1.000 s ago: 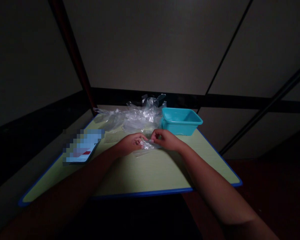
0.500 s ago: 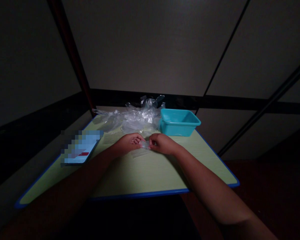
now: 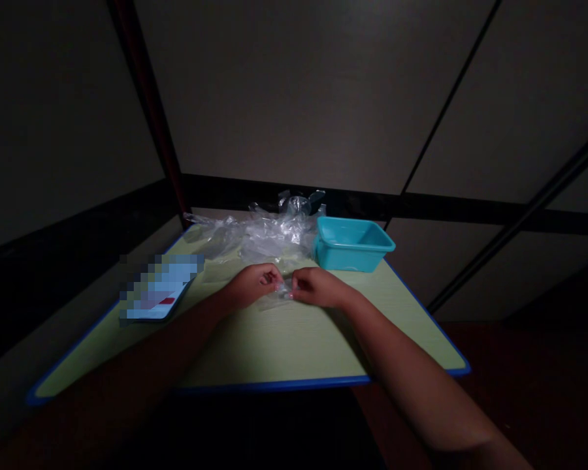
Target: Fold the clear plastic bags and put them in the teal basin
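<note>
Over the middle of the table, my left hand (image 3: pixel 255 284) pinches a small clear plastic bag (image 3: pixel 274 301) from its left side. My right hand (image 3: pixel 318 286) closes on the same bag from the right, thumb and fingers pressed together. The two hands are only a little apart, with crinkled film stretched between the fingertips. Part of the bag hangs below the fingers, close above the tabletop or on it; I cannot tell which. Just beyond the hands lies a heap of clear plastic bags (image 3: pixel 274 235).
A turquoise plastic basket (image 3: pixel 355 258) stands at the back right of the yellow table (image 3: pixel 274 352), which has a blue edge. On the left lies a phone or tablet (image 3: pixel 161 290) with a lit, partly blurred screen. A panelled wall (image 3: pixel 294 98) rises behind the table.
Both hands stay on the bag, and the film between them has shifted and bunched slightly. The fingers of the left hand have moved a little. The view has tilted slightly.
</note>
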`<state>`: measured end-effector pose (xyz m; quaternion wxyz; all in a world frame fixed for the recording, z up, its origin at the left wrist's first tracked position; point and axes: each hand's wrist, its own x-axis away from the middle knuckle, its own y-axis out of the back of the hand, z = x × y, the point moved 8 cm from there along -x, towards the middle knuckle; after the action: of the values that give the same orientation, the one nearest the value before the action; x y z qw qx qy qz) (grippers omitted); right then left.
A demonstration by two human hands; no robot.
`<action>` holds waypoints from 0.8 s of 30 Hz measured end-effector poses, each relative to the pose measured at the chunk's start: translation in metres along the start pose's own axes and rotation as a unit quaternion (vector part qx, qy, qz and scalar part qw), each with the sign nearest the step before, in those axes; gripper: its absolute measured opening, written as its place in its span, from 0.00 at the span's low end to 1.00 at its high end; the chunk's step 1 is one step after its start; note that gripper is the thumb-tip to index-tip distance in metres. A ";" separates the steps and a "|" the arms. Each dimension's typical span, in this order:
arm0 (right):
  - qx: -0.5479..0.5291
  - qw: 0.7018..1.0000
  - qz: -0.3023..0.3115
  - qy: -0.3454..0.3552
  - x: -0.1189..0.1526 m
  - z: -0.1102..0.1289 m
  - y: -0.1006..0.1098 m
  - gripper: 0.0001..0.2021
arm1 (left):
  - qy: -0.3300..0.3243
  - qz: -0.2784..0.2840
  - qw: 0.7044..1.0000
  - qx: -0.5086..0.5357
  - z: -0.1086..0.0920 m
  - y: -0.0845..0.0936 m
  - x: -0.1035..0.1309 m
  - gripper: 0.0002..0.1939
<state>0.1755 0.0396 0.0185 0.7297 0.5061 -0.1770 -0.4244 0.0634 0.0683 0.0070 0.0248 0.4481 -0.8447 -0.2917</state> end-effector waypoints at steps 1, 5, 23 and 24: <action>-0.014 1.000 0.001 -0.003 0.000 -0.001 0.000 0.07 | 0.002 0.001 1.000 0.017 0.001 0.000 0.000 0.08; -0.010 1.000 0.005 -0.006 -0.001 -0.003 -0.001 0.06 | 0.008 -0.001 0.999 0.048 0.002 0.000 -0.001 0.08; 0.005 1.000 -0.009 0.016 0.000 0.007 0.002 0.03 | 0.004 0.016 1.000 0.008 0.010 -0.004 0.000 0.15; -0.002 1.000 -0.014 0.022 -0.001 0.008 0.002 0.03 | 0.008 0.021 1.000 0.020 0.011 -0.005 -0.001 0.15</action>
<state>0.1707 0.0357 0.0235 0.7286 0.5161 -0.1532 -0.4236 0.0643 0.0716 -0.0044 0.0288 0.4328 -0.8595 -0.2702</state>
